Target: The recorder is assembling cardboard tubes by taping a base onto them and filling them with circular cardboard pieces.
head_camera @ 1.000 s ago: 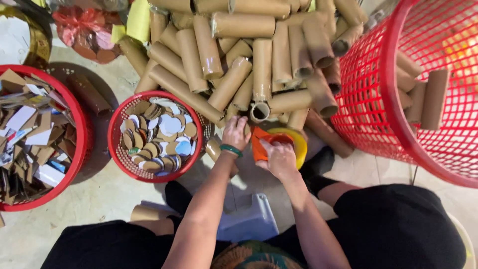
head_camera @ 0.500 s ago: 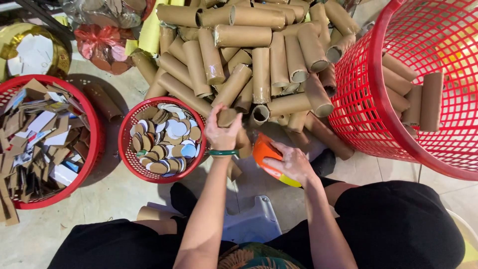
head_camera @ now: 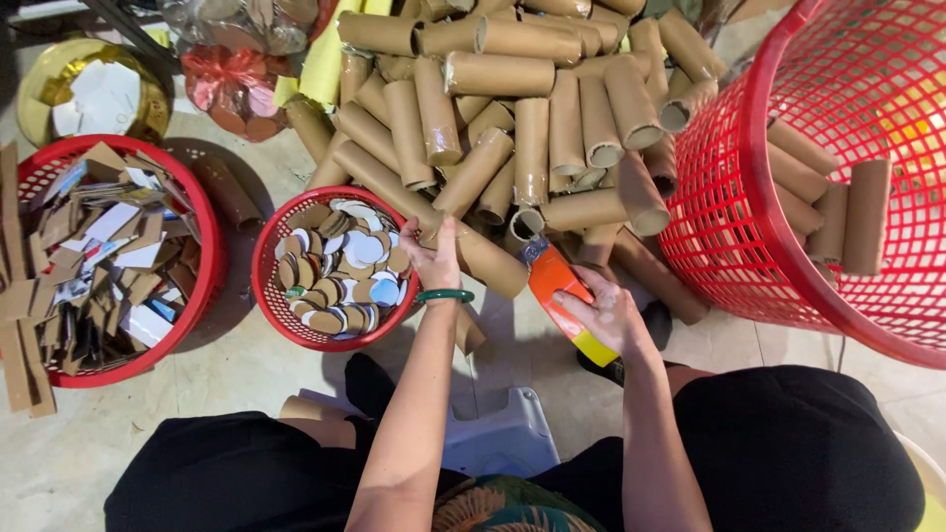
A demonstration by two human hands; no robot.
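We see the left hand closed around a cardboard tube that lies at the near edge of the tube pile. The fingers wrap its left end, and a green bangle sits on the wrist. The tube slants from the hand down toward the right, its free end pointing at the tool.

The right hand grips an orange tool with a yellow near end; the fingers are curled tight about its body. The tool's metal tip sits just beside the open mouth of another tube in the pile. We cannot tell whether tip and tube touch.

To the left of the left hand stands a small red basket filled with round cardboard discs, some brown, some white. Further left is a wider red basket heaped with flat cardboard scraps. On the right a big red mesh basket holds more tubes standing on end.

The pile fills the far middle of the scene, the tubes lying crosswise on one another. Near the person's legs a loose tube lies on the floor, and a grey stool shows between the knees. At the far left we make out a gold tin and a crinkled red foil wrap.
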